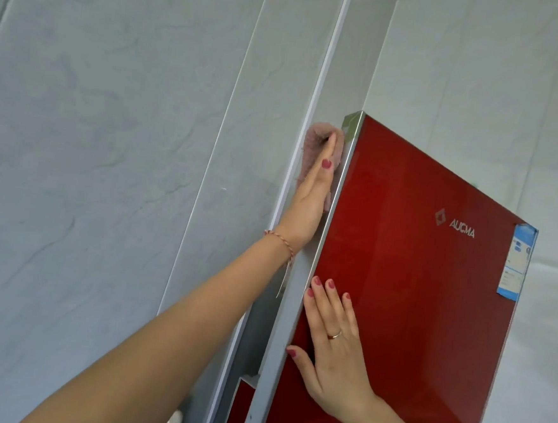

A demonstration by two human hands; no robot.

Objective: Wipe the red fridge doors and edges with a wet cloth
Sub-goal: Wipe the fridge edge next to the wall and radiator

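The red glass fridge door with a silver frame fills the right half of the view, swung slightly open. My left hand reaches up and presses a pink cloth flat against the door's silver left edge, just below the top corner. Its fingers look straight, with the cloth bunched over their tips. My right hand lies flat on the red front near the left edge, fingers spread. A second red door shows below, partly hidden.
Grey marbled wall tiles run close along the fridge's left side, with a white trim strip next to the cloth. A blue and white label is stuck on the door's right edge. More tiled wall stands behind the fridge.
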